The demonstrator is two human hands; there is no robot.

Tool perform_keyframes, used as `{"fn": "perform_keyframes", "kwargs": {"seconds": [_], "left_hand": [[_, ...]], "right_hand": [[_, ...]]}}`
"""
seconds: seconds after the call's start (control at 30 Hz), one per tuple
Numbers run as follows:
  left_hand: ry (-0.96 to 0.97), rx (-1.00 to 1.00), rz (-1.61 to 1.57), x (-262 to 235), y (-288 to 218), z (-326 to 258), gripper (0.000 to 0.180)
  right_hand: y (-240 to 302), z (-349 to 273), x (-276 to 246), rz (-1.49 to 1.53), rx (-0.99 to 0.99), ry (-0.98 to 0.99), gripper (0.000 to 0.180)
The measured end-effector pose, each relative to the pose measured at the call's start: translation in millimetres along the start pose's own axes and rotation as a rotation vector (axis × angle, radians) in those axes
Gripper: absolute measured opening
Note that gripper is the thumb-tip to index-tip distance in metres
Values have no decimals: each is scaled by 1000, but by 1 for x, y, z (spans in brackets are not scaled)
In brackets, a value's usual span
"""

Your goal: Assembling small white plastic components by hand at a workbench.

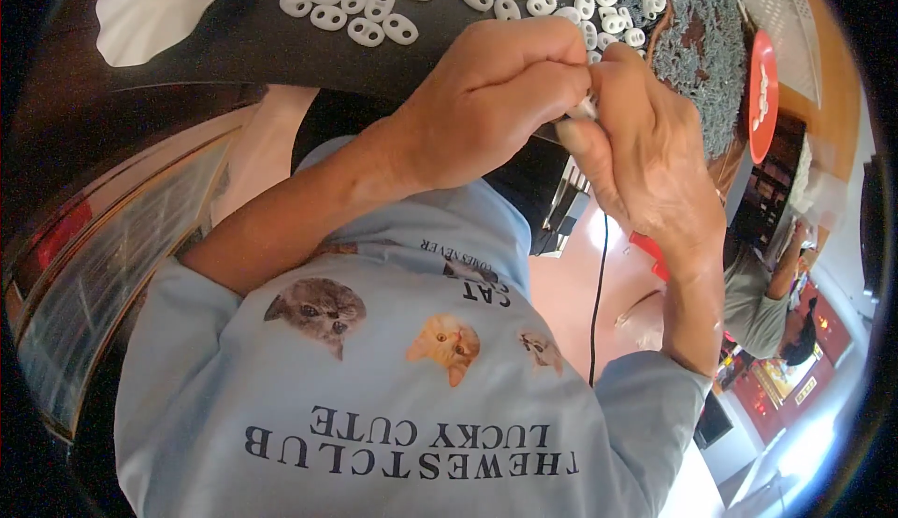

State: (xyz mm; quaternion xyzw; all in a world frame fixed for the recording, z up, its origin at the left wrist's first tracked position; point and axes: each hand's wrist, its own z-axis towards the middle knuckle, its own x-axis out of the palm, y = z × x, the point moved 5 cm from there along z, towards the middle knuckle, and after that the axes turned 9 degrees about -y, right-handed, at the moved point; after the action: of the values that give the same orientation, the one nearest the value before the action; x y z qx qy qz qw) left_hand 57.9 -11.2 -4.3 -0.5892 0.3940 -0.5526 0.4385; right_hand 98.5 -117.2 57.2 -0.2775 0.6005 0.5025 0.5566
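Note:
My left hand (505, 102) and my right hand (645, 135) meet above the near edge of a dark table. Both are closed, fingertips pinched together around a small white piece (586, 108). Most of that piece is hidden by the fingers, so its full shape does not show. Just beyond my hands, many loose white oval plastic pieces (366, 32), each with two holes, lie spread over the dark tabletop (224, 36). To the right of my right hand is a heap of small grey parts (716, 60), inside a brown-edged container.
A white wavy-edged sheet or dish (159, 4) lies at the far left of the table. Right of the grey heap stands a red round object (762, 97). A black cable (599, 303) hangs below my hands. Another person (762, 303) is at the right.

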Motion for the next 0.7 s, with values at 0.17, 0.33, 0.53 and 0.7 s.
{"fn": "perform_keyframes", "kwargs": {"seconds": [0.17, 0.33, 0.53, 0.7], "left_hand": [[9, 38, 48, -1, 0, 1, 21], [-30, -2, 57, -2, 4, -5, 21], [-22, 24, 111, -3, 2, -5, 19], [-46, 12, 59, -2, 3, -4, 19]], "right_hand": [[0, 1, 3, -13, -35, -22, 25], [1, 2, 7, 29, -81, -25, 21], [5, 5, 8, -17, -199, -190, 30], [0, 4, 9, 68, -178, -131, 19]]}}
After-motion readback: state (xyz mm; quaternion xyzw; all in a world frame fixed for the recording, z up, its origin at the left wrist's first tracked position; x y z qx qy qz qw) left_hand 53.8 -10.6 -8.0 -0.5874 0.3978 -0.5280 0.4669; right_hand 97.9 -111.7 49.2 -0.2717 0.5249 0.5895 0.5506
